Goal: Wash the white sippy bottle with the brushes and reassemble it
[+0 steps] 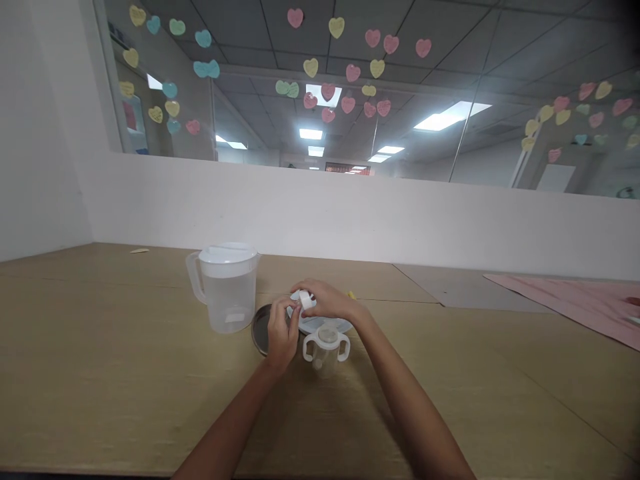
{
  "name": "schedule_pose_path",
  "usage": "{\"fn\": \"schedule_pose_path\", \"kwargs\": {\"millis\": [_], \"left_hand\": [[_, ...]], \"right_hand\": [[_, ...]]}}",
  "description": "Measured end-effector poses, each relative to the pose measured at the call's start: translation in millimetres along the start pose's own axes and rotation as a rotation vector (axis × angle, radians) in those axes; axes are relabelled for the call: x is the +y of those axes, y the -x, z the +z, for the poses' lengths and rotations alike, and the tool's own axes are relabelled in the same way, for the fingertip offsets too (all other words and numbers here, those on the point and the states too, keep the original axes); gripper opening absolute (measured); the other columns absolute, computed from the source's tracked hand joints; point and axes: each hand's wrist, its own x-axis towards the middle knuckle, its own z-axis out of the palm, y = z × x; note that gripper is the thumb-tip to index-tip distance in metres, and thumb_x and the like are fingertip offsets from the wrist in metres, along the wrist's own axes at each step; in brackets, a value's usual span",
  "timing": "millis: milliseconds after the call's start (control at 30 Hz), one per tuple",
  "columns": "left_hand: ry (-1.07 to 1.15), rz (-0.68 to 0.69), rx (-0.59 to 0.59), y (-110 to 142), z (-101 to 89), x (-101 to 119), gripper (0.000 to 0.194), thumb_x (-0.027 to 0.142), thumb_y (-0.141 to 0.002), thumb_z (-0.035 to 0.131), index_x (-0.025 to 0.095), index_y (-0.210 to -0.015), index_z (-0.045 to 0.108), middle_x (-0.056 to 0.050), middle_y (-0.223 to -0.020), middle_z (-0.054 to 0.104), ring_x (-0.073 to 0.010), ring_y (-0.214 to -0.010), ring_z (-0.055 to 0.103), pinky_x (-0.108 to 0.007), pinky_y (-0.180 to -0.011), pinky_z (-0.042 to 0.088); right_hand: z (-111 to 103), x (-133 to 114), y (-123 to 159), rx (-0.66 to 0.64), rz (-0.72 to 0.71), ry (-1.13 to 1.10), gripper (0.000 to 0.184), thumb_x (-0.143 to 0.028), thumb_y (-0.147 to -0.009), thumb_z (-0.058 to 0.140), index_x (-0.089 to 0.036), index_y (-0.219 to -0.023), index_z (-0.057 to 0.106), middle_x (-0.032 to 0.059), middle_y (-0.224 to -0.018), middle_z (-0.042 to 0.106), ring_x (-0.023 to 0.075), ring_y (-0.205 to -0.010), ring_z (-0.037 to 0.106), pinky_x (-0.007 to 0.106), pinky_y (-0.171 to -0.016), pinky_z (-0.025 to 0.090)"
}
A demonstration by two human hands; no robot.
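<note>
A small white cap-like piece (305,299) is held up between my two hands, over a pale plate. My right hand (326,300) curls around it from the far side. From the left, the fingers of my left hand (283,333) pinch at its near edge; the exact grip is partly hidden. Just below stands a clear training cup (327,347), upright, with a white collar and two white handles. Behind it lies the pale plate (340,325), partly covered by my hands. A dark round metal dish (261,331) sits beside my left hand.
A clear lidded pitcher (230,293) with liquid stands at the left. Something yellow (351,295) peeks out behind my right wrist. Pink cloth (565,300) lies at the right, where part of another person's hand (633,301) shows. The white wall (300,213) closes the table's back.
</note>
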Motion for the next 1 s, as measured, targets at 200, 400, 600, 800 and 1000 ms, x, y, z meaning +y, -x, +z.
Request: {"fn": "schedule_pose_path", "kwargs": {"millis": [200,400,600,800,1000], "left_hand": [[0.04,-0.073,0.01,-1,-0.6,2,0.008,0.029,-0.085,0.046,0.021,-0.086,0.047,-0.002,-0.083,0.056,-0.0161,-0.081,0.055,-0.029,-0.075,0.043],[0.086,-0.067,-0.094,0,2.3,5,0.012,0.027,-0.083,0.046,0.021,-0.074,0.047,-0.001,-0.078,0.055,-0.0154,-0.079,0.054,-0.029,-0.075,0.042],[0.469,-0.389,-0.112,-14,8.7,-5,0.024,0.037,-0.073,0.058,0.02,-0.081,0.043,-0.001,-0.076,0.057,-0.0135,-0.071,0.058,-0.025,-0.065,0.046],[0.577,-0.474,-0.085,-19,9.2,-5,0.031,0.037,-0.066,0.064,0.019,-0.077,0.042,0.001,-0.074,0.056,-0.0121,-0.07,0.059,-0.023,-0.065,0.046],[0.506,-0.397,0.007,-11,6.4,6,0.025,0.035,-0.07,0.062,0.019,-0.074,0.043,0.002,-0.072,0.054,-0.0126,-0.072,0.059,-0.024,-0.068,0.047]], "right_hand": [[-3,12,-4,0.056,-0.125,-0.004,0.039,-0.011,-0.067,0.066,-0.021,-0.104,0.058,0.0055,-0.103,0.055,0.0189,-0.095,0.051,0.031,-0.083,0.039],[-9,28,5,0.017,-0.083,-0.23,0.044,-0.018,-0.061,0.072,-0.021,-0.104,0.062,0.0037,-0.103,0.059,0.0171,-0.095,0.053,0.029,-0.083,0.039],[-17,34,9,-0.062,0.021,-0.208,0.048,-0.026,-0.054,0.077,-0.02,-0.1,0.065,0.0,-0.085,0.058,0.0119,-0.073,0.048,0.022,-0.066,0.04],[-14,32,8,-0.107,0.181,-0.227,0.046,-0.036,-0.058,0.073,-0.019,-0.1,0.065,-0.0035,-0.066,0.052,0.0095,-0.06,0.045,0.02,-0.055,0.036],[-12,37,8,0.068,0.096,-0.184,0.048,-0.034,-0.057,0.075,-0.018,-0.101,0.065,0.0031,-0.089,0.061,0.0139,-0.077,0.052,0.025,-0.069,0.041]]}}
